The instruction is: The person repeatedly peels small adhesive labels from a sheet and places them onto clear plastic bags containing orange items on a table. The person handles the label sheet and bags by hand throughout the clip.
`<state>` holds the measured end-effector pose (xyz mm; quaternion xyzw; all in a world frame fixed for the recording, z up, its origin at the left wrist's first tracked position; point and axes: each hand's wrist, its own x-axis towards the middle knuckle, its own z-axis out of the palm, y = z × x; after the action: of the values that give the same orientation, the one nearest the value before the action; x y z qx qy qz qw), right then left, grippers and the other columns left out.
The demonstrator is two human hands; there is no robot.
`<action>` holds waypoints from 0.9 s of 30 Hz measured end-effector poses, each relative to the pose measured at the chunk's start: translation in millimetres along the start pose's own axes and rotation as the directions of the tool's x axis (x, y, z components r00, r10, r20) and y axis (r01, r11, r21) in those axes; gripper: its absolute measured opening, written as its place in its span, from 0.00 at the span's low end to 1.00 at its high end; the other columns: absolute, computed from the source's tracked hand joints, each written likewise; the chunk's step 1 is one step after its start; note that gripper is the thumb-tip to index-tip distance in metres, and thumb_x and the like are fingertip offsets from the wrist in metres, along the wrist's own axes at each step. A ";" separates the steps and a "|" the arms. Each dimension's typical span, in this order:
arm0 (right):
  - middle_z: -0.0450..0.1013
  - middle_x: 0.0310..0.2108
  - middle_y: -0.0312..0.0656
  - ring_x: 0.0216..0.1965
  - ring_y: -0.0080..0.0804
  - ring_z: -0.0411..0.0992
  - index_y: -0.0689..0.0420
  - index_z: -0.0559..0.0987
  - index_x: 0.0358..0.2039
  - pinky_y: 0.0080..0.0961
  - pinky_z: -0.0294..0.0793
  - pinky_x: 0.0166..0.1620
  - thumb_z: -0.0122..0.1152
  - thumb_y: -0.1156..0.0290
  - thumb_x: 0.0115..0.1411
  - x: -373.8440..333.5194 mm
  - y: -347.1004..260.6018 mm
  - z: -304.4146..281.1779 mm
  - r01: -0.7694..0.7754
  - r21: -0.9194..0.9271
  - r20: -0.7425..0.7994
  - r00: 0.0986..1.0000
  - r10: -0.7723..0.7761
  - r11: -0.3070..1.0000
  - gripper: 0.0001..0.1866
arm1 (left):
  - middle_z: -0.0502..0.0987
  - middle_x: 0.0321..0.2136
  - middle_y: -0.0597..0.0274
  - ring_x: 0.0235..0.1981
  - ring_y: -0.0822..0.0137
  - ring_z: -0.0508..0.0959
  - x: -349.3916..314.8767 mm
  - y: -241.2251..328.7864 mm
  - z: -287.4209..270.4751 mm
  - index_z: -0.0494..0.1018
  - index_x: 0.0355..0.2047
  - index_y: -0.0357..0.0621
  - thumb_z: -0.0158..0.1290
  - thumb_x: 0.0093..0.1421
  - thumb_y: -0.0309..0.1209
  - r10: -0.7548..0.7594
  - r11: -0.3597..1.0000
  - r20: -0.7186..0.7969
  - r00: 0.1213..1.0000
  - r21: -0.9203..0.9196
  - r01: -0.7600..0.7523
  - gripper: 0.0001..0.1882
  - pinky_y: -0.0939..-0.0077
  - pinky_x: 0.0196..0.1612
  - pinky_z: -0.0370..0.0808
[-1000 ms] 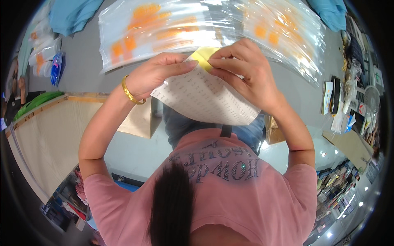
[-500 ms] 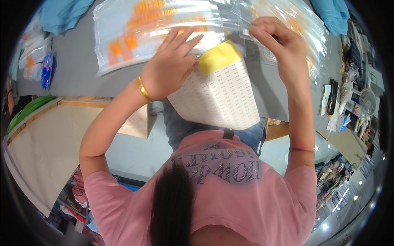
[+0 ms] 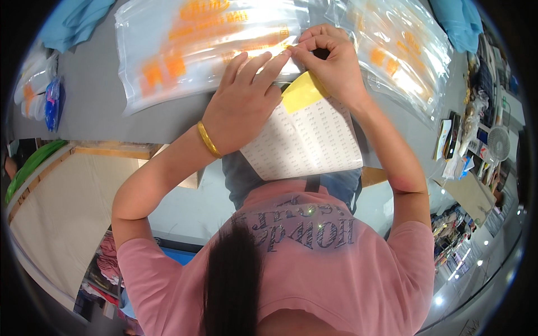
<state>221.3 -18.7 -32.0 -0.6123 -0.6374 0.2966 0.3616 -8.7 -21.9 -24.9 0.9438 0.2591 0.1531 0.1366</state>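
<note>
My left hand (image 3: 244,106), a gold bangle at its wrist, lies palm down at the near edge of a clear plastic bag (image 3: 185,61) with orange print. Its fingers stretch over the bag, while its thumb and palm side keep hold of a white label sheet (image 3: 305,140). That sheet has rows of tiny dark print and a yellow top end, and hangs over the table edge above my lap. At the bag's right end, my right hand (image 3: 330,61) pinches finger and thumb together, touching my left fingertips. Whatever is in the pinch is too small to make out.
More orange-printed clear bags (image 3: 403,61) lie to the right on the grey table (image 3: 95,101). Blue cloth (image 3: 75,22) rests at the far left, with another blue cloth (image 3: 457,22) far right. A small blue packet (image 3: 53,103) sits left; a small fan (image 3: 499,139) is at right.
My right hand has come down and left from above the right-hand bags to meet my left fingertips. My left hand and the label sheet have shifted slightly right and nearer.
</note>
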 end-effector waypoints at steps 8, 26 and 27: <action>0.78 0.37 0.40 0.45 0.43 0.70 0.59 0.84 0.27 0.42 0.64 0.52 0.77 0.56 0.55 12.2 -5.4 -2.8 0.091 -0.590 -0.243 0.927 -0.284 0.802 0.18 | 0.68 0.67 0.54 0.66 0.53 0.67 1.7 0.4 2.5 0.76 0.31 0.38 0.56 0.63 0.30 0.009 0.999 -0.037 0.999 0.046 -0.007 0.07 0.51 0.70 0.59; 0.79 0.36 0.56 0.36 0.53 0.78 0.67 0.81 0.41 0.41 0.77 0.42 0.54 0.70 0.72 34.0 -44.3 -58.5 -0.094 0.125 -0.415 0.899 0.139 0.988 0.13 | 0.80 0.40 0.71 0.40 0.81 0.74 -22.2 17.4 -57.5 0.76 0.56 0.33 0.52 0.73 0.28 -0.187 0.101 0.580 0.793 -0.791 0.603 0.15 0.81 0.48 0.73; 0.80 0.36 0.55 0.37 0.51 0.79 0.67 0.81 0.42 0.41 0.77 0.41 0.53 0.69 0.72 38.0 -41.9 -60.2 -0.129 -0.119 -0.421 0.905 0.067 0.984 0.13 | 0.80 0.39 0.72 0.40 0.82 0.73 -20.2 17.9 -57.3 0.77 0.55 0.33 0.52 0.73 0.28 -0.168 0.105 0.600 0.782 -0.778 0.619 0.15 0.82 0.47 0.72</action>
<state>247.6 12.1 40.1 -0.7172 -0.5341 0.1306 0.4282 -37.9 -37.2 29.2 0.5534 0.3260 0.0569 0.7644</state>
